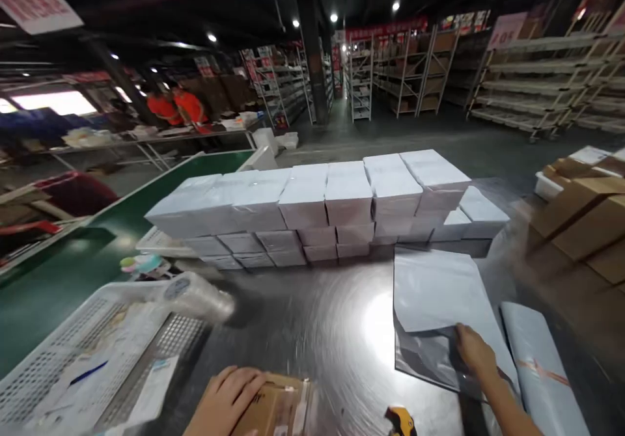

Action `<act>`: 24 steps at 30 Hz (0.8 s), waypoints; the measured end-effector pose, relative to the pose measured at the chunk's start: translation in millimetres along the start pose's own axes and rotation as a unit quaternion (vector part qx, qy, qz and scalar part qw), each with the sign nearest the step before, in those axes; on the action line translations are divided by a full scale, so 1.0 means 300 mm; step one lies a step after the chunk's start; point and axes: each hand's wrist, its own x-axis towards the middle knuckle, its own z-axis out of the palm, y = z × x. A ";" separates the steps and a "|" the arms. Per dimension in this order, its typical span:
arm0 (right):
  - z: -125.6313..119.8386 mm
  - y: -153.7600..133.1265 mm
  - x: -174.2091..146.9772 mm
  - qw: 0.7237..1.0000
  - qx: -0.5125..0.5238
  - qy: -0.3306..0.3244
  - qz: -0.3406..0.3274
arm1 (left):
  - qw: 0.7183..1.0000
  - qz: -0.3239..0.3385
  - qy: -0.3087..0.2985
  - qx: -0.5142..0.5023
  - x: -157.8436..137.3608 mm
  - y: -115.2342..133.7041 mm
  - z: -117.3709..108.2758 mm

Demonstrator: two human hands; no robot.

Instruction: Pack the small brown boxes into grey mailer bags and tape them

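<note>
My left hand [229,400] is wrapped over the left side of a small brown cardboard box [278,410] at the bottom edge of the view. Clear tape or film shows along the box's right end. My right hand [474,351] is closed on the grey-lined flap of a white plastic mailing bag [434,286], which lies on top of other such bags. Beside it on the right rests a rolled bundle of mailing bags [541,364] tied with a pinkish band. A yellow and black tool [401,420], partly cut off, lies between my hands.
Rows of white boxes [303,195] are stacked along the back of the metal table [312,306]. On the left are a white perforated basket [112,293], a tape roll [195,296] and a green conveyor [107,228]. Brown cartons [586,221] stand at the right.
</note>
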 end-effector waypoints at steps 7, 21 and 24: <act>-0.481 -0.332 -0.081 0.947 -0.078 0.257 -0.175 | 0.995 -0.093 -0.004 -0.039 -0.001 0.033 0.020; -0.723 -0.886 -0.611 0.978 -0.080 0.160 -0.102 | 0.981 -0.041 -0.181 -0.052 0.588 0.127 -0.277; -0.745 -0.919 -0.628 0.990 -0.057 0.087 -0.098 | 0.972 0.011 -0.227 -0.059 0.578 0.004 -0.293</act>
